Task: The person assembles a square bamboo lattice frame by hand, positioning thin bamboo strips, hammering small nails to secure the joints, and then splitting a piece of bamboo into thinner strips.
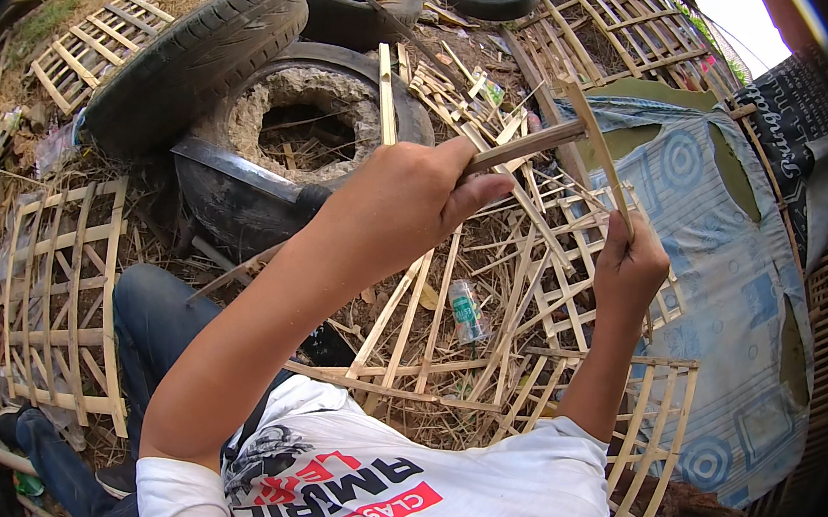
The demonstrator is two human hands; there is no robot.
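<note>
My left hand (421, 184), its arm reaching across to the middle, is closed round a brown wooden stick (529, 152). The stick's far end meets a thin, curved bamboo strip (600, 142). My right hand (633, 260) grips the lower end of that strip, which rises up and leftward. Behind my left hand a pale bamboo slat (387, 96) stands out; whether the hand touches it is hidden. Below both hands lies a loose lattice of bamboo slats (431, 395). A broad metal blade (233, 166) rests against the tyre at the left.
An old tyre (239, 212) with a rough, hollow centre stands ahead left, another tyre (205, 44) leaning on it. Bamboo lattice panels (61, 304) lie left, with another panel (666, 432) right. A torn blue patterned sheet (720, 288) spreads rightward. A plastic cup (469, 312) lies among slats.
</note>
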